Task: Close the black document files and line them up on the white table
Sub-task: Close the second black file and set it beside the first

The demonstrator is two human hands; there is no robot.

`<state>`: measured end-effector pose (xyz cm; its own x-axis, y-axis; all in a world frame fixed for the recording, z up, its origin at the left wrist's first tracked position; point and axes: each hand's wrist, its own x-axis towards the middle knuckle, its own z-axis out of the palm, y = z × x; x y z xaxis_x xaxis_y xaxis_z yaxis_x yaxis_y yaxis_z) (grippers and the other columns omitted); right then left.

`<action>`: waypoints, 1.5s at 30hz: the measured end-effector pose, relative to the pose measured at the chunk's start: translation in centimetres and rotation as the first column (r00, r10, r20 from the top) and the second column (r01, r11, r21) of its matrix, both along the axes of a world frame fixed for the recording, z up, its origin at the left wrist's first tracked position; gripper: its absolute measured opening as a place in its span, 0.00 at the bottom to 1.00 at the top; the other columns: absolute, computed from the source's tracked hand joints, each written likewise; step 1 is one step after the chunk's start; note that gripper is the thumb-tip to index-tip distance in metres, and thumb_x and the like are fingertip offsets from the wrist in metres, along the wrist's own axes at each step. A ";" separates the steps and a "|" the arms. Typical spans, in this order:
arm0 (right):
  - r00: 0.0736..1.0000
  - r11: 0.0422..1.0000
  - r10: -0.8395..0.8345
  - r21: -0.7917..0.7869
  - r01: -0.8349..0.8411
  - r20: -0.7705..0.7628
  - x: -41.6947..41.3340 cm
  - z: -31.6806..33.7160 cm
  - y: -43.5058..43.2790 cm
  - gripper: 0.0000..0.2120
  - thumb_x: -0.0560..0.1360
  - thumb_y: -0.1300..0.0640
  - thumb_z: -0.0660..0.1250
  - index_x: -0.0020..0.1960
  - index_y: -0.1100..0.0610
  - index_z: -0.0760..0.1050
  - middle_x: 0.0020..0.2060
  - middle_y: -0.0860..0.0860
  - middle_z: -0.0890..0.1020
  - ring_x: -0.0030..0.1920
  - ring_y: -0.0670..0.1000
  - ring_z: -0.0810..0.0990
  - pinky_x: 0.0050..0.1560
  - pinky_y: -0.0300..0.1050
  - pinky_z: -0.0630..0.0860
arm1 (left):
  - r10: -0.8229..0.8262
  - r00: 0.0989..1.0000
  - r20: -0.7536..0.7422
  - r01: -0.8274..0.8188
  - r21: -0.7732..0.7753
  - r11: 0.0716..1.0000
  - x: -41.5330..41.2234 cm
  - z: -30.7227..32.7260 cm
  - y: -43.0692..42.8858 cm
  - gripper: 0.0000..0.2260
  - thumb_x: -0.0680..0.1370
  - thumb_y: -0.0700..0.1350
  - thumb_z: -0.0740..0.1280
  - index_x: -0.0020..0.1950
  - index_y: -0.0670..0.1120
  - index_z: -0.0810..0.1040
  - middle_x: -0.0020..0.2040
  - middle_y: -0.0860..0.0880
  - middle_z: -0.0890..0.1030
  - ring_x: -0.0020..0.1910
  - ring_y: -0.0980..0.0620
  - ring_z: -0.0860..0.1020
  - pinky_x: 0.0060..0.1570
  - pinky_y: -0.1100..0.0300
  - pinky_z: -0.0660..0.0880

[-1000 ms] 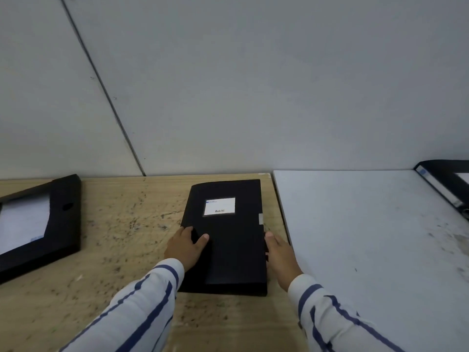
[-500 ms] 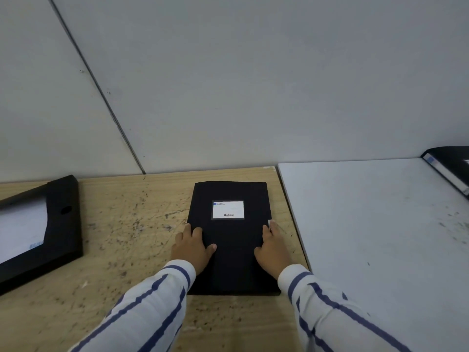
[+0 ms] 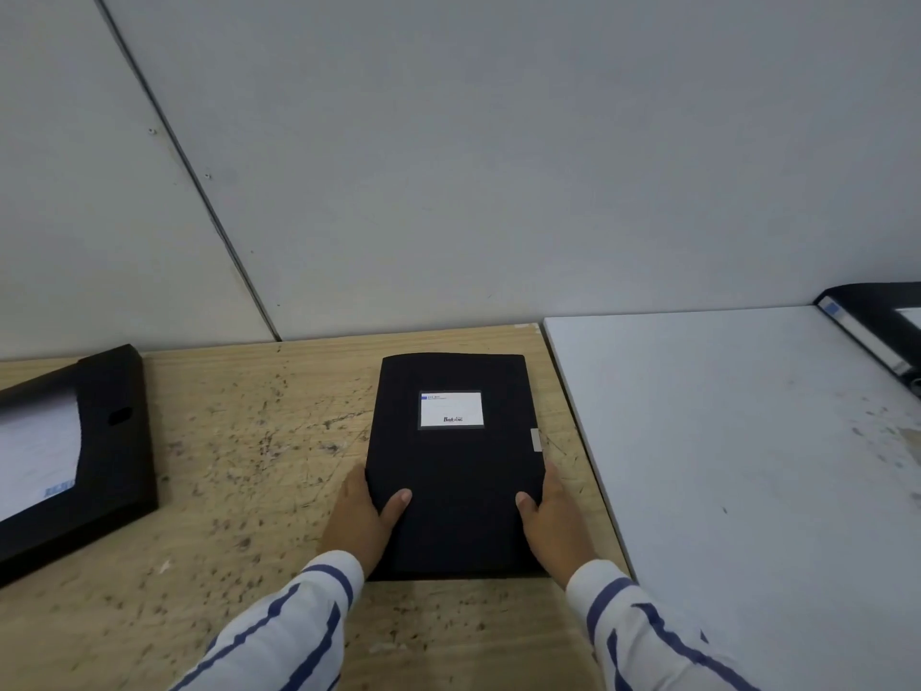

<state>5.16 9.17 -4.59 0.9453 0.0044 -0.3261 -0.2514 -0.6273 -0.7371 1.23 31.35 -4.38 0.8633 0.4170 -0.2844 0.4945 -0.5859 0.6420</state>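
Black and closed, the labelled document file [image 3: 456,461] lies flat at the right edge of the wooden table [image 3: 239,456], just beside the white table [image 3: 722,441], so a short sideways transfer probably comes next. The left hand [image 3: 361,521] and right hand [image 3: 553,516] clamp its long edges, thumbs on the cover, fingers curled around the sides, a hold suited to lifting. An open file [image 3: 75,456] waits at the left edge; another file [image 3: 877,326] rests at the white table's far right corner.
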 end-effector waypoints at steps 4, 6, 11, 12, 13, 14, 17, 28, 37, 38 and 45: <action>0.999 0.999 -0.049 -0.001 0.049 -0.009 -0.5 0.3 0.2 0.20 0.78 0.54 0.61 0.68 0.53 0.62 0.60 0.52 0.77 0.58 0.54 0.77 0.56 0.47 0.76 | 0.048 0.998 -0.031 -0.048 0.010 0.999 -0.4 0.0 0.1 0.25 0.75 0.59 0.65 0.65 0.45 0.70 0.62 0.45 0.74 0.60 0.45 0.74 0.58 0.50 0.73; 0.998 0.998 -0.058 0.023 0.059 -0.029 -0.4 0.6 0.2 0.19 0.77 0.54 0.61 0.67 0.52 0.64 0.59 0.52 0.77 0.57 0.54 0.77 0.56 0.48 0.75 | 0.051 0.997 -0.052 -0.053 -0.043 0.998 -0.2 0.0 0.4 0.25 0.74 0.61 0.65 0.64 0.47 0.71 0.61 0.46 0.75 0.57 0.45 0.75 0.57 0.49 0.75; 0.997 0.995 -0.065 0.074 0.068 -0.043 -0.5 1.2 -0.1 0.18 0.77 0.55 0.61 0.66 0.50 0.66 0.59 0.51 0.78 0.58 0.55 0.77 0.58 0.49 0.74 | 0.040 0.999 -0.030 -0.044 -0.128 0.991 0.0 0.6 0.5 0.23 0.75 0.59 0.64 0.64 0.47 0.71 0.59 0.46 0.78 0.54 0.44 0.78 0.51 0.53 0.74; 0.997 0.995 -0.065 0.072 0.067 -0.037 -0.5 1.3 -0.2 0.18 0.77 0.55 0.61 0.66 0.51 0.66 0.59 0.51 0.78 0.58 0.55 0.77 0.58 0.49 0.74 | 0.038 0.999 -0.028 -0.042 -0.143 0.989 0.2 0.8 0.3 0.22 0.76 0.57 0.64 0.65 0.46 0.71 0.60 0.46 0.78 0.55 0.44 0.78 0.49 0.54 0.73; 0.997 0.995 -0.066 0.071 0.068 -0.030 -0.5 1.5 -0.3 0.18 0.77 0.55 0.61 0.66 0.51 0.66 0.59 0.51 0.78 0.58 0.54 0.77 0.57 0.48 0.74 | 0.036 0.999 -0.022 -0.039 -0.148 0.988 0.3 0.8 0.1 0.22 0.77 0.56 0.64 0.66 0.46 0.70 0.60 0.46 0.78 0.55 0.43 0.78 0.48 0.55 0.71; 0.998 0.995 -0.067 0.076 0.069 -0.018 -0.5 1.7 -0.5 0.17 0.77 0.54 0.61 0.66 0.50 0.66 0.59 0.51 0.78 0.58 0.54 0.77 0.57 0.48 0.74 | 0.034 0.999 -0.017 -0.036 -0.147 0.989 0.5 0.9 0.0 0.22 0.77 0.56 0.64 0.66 0.46 0.70 0.61 0.46 0.78 0.56 0.43 0.78 0.49 0.55 0.71; 0.998 0.992 -0.068 0.106 0.067 0.003 0.0 2.6 -1.2 0.18 0.78 0.53 0.61 0.67 0.50 0.65 0.60 0.50 0.77 0.58 0.54 0.76 0.59 0.48 0.74 | 0.027 1.000 0.017 -0.024 -0.135 0.991 1.3 1.7 -0.7 0.23 0.77 0.57 0.63 0.67 0.46 0.69 0.63 0.45 0.78 0.57 0.43 0.78 0.51 0.54 0.73; 0.990 0.989 -0.120 0.093 0.113 0.071 5.2 4.3 -10.3 0.14 0.78 0.55 0.61 0.63 0.52 0.69 0.57 0.51 0.79 0.51 0.52 0.76 0.58 0.47 0.75 | -0.023 0.994 0.110 0.039 -0.143 0.989 6.9 3.4 -9.8 0.21 0.77 0.55 0.63 0.67 0.46 0.69 0.61 0.46 0.78 0.56 0.44 0.78 0.47 0.55 0.71; 0.992 0.993 -0.110 0.057 0.107 0.062 12.8 4.4 -27.1 0.14 0.77 0.55 0.61 0.63 0.53 0.70 0.56 0.51 0.79 0.49 0.52 0.75 0.56 0.45 0.73 | 0.030 0.992 0.121 -0.003 -0.219 0.976 13.3 2.7 -27.0 0.20 0.78 0.53 0.64 0.66 0.46 0.69 0.60 0.46 0.78 0.57 0.43 0.78 0.51 0.56 0.71; 0.992 0.992 -0.114 0.056 0.111 0.059 13.5 4.4 -28.8 0.14 0.77 0.56 0.61 0.63 0.53 0.70 0.56 0.52 0.79 0.49 0.52 0.75 0.55 0.45 0.73 | 0.035 0.992 0.118 -0.007 -0.227 0.974 13.9 2.7 -28.7 0.20 0.78 0.53 0.64 0.66 0.45 0.69 0.61 0.45 0.78 0.58 0.43 0.77 0.53 0.55 0.71; 0.987 0.987 -0.159 0.041 0.158 0.036 17.3 4.5 -40.9 0.13 0.75 0.58 0.62 0.59 0.53 0.72 0.49 0.51 0.80 0.48 0.54 0.76 0.50 0.44 0.72 | 0.020 0.998 0.066 -0.002 -0.262 0.965 18.4 2.6 -41.0 0.22 0.78 0.54 0.63 0.68 0.44 0.68 0.64 0.44 0.76 0.61 0.41 0.76 0.60 0.50 0.73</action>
